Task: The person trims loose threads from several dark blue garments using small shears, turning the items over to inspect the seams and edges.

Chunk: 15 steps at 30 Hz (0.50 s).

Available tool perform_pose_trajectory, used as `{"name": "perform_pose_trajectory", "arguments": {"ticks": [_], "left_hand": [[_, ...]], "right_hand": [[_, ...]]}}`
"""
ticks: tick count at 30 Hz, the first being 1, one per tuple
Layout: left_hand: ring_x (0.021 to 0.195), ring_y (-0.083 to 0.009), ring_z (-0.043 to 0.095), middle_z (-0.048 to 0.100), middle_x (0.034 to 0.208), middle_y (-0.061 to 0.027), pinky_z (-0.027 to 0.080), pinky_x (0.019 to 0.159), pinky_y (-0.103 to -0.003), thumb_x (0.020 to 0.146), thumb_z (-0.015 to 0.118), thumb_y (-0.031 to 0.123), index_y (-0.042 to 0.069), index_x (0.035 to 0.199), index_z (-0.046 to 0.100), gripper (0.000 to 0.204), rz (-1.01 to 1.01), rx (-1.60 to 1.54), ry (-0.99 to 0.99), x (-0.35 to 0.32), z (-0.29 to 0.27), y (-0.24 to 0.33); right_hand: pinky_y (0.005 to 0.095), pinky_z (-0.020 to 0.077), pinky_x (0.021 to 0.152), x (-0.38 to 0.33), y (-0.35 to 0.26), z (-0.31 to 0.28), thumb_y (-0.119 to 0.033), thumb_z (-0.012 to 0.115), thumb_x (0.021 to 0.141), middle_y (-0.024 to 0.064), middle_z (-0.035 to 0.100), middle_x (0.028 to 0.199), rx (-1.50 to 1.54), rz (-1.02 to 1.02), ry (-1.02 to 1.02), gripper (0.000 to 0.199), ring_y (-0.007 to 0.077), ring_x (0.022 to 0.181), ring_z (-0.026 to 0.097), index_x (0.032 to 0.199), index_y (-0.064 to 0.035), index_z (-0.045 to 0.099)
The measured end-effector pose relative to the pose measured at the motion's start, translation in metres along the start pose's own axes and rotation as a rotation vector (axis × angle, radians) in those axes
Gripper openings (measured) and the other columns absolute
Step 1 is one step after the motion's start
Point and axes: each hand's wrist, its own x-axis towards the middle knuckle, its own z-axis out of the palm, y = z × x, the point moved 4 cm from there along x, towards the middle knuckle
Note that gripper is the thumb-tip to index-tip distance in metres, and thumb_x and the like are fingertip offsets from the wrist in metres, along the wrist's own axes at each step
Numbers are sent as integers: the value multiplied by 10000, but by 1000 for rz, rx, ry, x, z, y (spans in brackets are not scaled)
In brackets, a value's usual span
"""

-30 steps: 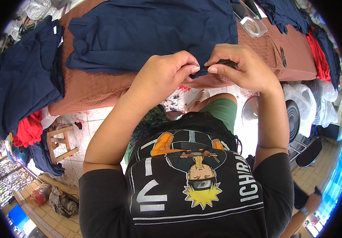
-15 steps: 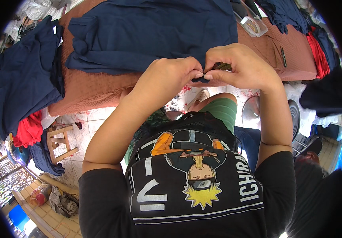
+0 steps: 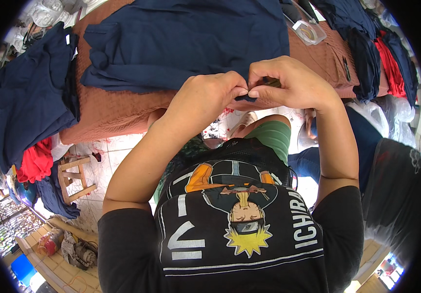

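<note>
Both hands meet at the near edge of a navy garment (image 3: 186, 39) spread on the table. Between thumb and fingers, my left hand (image 3: 215, 90) pinches a small bit of dark navy cloth (image 3: 245, 98). My right hand (image 3: 293, 85) pinches the same bit from the other side, thumb tips almost touching. Inside my right palm sits a dark, brassy metal thing (image 3: 272, 82); the fingers hide most of it, so its kind is unclear. How the pinched bit joins the garment is hidden behind my hands.
The table has a brown quilted cover (image 3: 117, 117). Navy garments (image 3: 34, 83) hang over its left end, more navy and red cloth (image 3: 388, 63) at the right. A clear plastic box (image 3: 309, 32) lies far right. A wooden stool (image 3: 76, 178) stands left; another person (image 3: 391, 185) is close on my right.
My hands stay pinched together, shifting only slightly. On the right, the other person has moved, and a dark navy cloth now hangs at the table's right end.
</note>
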Motion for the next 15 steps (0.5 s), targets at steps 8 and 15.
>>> {"name": "perform_pose_trajectory", "arguments": {"ticks": [8, 15], "left_hand": [[678, -255, 645, 678, 805, -104, 508, 620, -325, 873, 647, 119, 56, 957, 633, 106, 12, -35, 46, -2, 0, -1], [648, -130, 640, 691, 813, -72, 515, 600, -248, 898, 627, 87, 17, 961, 638, 95, -155, -262, 81, -3, -21, 4]], "right_hand": [[333, 443, 623, -3, 2, 4, -180, 679, 822, 95, 623, 742, 84, 16, -62, 191, 227, 674, 582, 886, -17, 602], [327, 453, 654, -7, -8, -7, -152, 682, 816, 106, 616, 777, 39, -52, 56, 189, 225, 699, 583, 902, -3, 603]]}}
